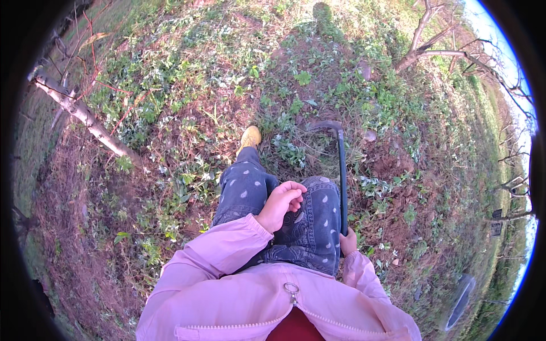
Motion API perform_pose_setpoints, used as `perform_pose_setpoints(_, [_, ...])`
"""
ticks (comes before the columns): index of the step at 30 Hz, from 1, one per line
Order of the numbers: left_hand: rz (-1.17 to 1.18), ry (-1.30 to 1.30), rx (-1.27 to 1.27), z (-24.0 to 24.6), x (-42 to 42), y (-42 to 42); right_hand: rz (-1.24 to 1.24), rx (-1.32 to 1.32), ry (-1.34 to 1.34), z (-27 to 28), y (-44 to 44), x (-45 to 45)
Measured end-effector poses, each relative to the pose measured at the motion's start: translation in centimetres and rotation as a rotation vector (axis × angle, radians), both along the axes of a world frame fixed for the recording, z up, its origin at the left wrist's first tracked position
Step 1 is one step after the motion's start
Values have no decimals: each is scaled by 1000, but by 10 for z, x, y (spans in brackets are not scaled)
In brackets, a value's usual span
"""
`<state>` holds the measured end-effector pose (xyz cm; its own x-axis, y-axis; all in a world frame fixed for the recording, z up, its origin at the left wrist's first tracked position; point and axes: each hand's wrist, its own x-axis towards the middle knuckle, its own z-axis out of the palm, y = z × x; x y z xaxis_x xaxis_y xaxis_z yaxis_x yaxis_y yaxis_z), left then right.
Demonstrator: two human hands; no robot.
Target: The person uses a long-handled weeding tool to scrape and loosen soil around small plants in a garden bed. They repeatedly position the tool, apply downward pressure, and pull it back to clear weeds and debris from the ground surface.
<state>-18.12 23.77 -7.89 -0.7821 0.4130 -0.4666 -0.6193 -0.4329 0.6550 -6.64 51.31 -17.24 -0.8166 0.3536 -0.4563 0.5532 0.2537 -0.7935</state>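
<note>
In the head view, my right hand (349, 242) is closed around the lower end of a sickle's dark handle (342, 179), beside my right thigh. The handle points ahead, and its curved metal blade (327, 124) bends to the left, low over the weeds. My left hand (283, 203) hovers above my legs, its fingers curled in against the thumb. Nothing shows in it, though the palm is hidden. Below are my dark patterned trousers (318, 221) and one yellow shoe (251, 136), set forward on the left; the other foot is out of sight.
A slanting pale trunk (91, 119) with thin red twigs rises on the left. Another branching tree (416, 53) stands ahead right. Low weeds (183, 85) cover the ground around bare soil (390, 164). A blurred translucent container (460, 302) lies behind right; a dark crate-like object (496, 221) is farther off.
</note>
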Motion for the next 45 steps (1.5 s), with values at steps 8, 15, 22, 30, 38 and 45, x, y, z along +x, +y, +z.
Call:
perform_pose_setpoints(8, [20, -24, -55, 5, 3, -4, -173, 49, 348, 9, -2, -156])
perform_pose_setpoints(15, [71, 2, -121, 13, 6, -5, -172, 85, 249, -28, -57, -276])
perform_pose_setpoints(22, [113, 13, -162, 10, 4, -3, 19, -301, -54, -73, -64, -233])
perform_pose_setpoints(30, [109, 27, -164, 12, 1, -5, 103, -268, -145, -35, -8, -106])
perform_pose_setpoints(38, [75, 26, -125, 9, 0, -4, 5, -73, 87, -3, -15, -109])
perform_pose_setpoints(45, [129, 1, -185, 11, 3, -7, -112, -106, 333, -6, -45, -236])
